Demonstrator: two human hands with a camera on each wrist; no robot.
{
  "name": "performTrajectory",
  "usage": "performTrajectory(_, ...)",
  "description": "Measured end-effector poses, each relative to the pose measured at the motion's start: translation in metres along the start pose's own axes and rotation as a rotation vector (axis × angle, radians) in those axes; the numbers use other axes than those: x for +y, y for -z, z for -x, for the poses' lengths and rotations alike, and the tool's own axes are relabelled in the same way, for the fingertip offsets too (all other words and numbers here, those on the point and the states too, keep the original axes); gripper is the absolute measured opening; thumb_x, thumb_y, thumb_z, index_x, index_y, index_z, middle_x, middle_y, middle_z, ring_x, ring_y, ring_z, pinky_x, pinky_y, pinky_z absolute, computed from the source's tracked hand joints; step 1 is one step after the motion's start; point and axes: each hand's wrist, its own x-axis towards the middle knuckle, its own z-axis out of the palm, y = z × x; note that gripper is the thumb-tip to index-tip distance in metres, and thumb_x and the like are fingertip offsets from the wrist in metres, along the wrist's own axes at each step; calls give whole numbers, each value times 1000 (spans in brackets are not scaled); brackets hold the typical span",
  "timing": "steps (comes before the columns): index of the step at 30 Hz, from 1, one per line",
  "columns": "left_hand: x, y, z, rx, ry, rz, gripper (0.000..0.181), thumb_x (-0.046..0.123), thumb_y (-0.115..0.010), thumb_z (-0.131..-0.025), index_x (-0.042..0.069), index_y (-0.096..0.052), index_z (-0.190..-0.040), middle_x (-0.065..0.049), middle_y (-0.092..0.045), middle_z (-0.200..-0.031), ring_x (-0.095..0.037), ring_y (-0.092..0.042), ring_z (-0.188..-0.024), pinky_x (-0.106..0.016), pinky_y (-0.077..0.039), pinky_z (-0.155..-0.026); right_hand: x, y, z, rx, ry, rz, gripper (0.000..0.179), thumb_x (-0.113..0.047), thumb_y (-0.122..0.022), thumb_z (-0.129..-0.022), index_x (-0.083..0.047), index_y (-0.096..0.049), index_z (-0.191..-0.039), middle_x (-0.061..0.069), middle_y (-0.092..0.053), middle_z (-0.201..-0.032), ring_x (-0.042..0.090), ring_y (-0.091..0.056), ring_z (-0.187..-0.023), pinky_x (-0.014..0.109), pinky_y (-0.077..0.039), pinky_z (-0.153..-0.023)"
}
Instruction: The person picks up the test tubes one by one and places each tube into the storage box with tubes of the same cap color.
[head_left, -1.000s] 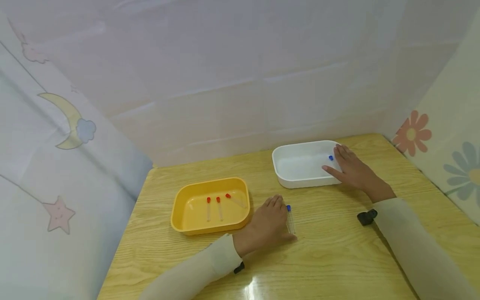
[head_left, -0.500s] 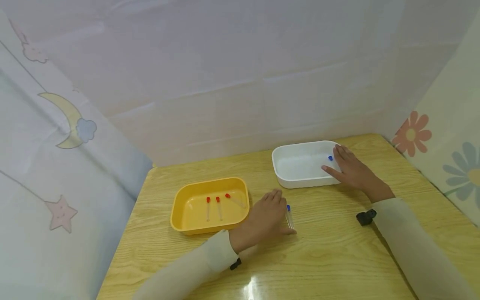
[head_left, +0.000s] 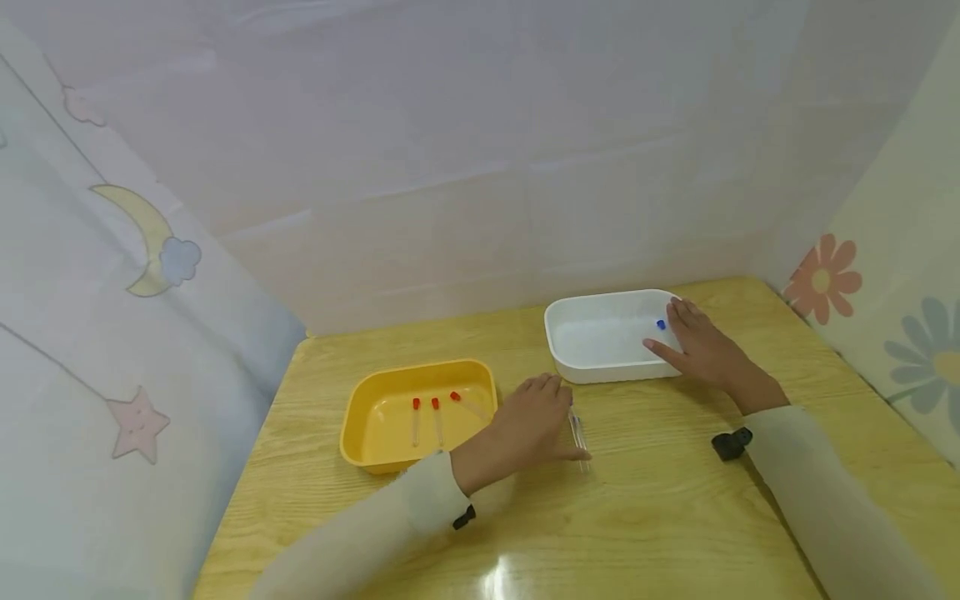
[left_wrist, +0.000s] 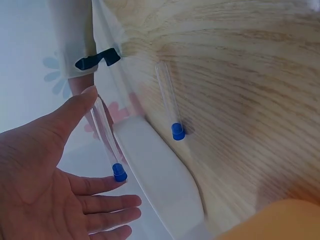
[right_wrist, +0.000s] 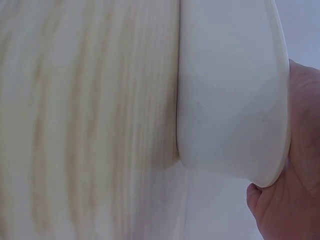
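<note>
Pinching a blue-capped tube (left_wrist: 106, 134) end to end in my left hand (head_left: 523, 431), off the near-left corner of the white tray (head_left: 622, 374); right hand (head_left: 702, 350), fingers extended, on its right edge. I'd squeeze lightly, steering clear of the second tube (left_wrist: 170, 97).

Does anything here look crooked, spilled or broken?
One small thing: in the yellow tray, one red-capped tube lies slanted, while the other two red-capped tubes lie nearly parallel. I see no spill or breakage.
</note>
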Motion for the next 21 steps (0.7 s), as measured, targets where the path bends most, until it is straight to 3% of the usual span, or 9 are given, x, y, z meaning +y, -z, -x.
performTrajectory(8, -10, 6, -6, 0, 0, 108, 81, 77, -61, -83, 8, -61, -124, -1, -63, -110, -13, -60, -97, -20, -52, -83, 0, -1, 1, -8, -7, -5, 96, -56, -43, -105, 15, -2, -155, 32, 6, -164, 47, 6, -152, 60, -2, -121)
performTrajectory(15, -20, 12, -12, -43, 34, 198, 86, 74, -62, -86, 6, -55, -139, -5, -60, -130, -17, -60, -113, -24, -53, -93, -2, -1, 1, -17, -5, -16, 96, -57, -42, -105, 14, -1, -155, 31, 7, -164, 46, 7, -152, 60, -1, -121)
performTrajectory(21, -24, 11, -21, -33, 14, 239, 85, 72, -62, -87, 5, -55, -139, -7, -59, -133, -17, -59, -113, -23, -53, -92, -5, 2, 3, -14, -5, -19, 95, -56, -42, -105, 15, -2, -155, 33, 7, -164, 48, 6, -151, 60, -1, -121)
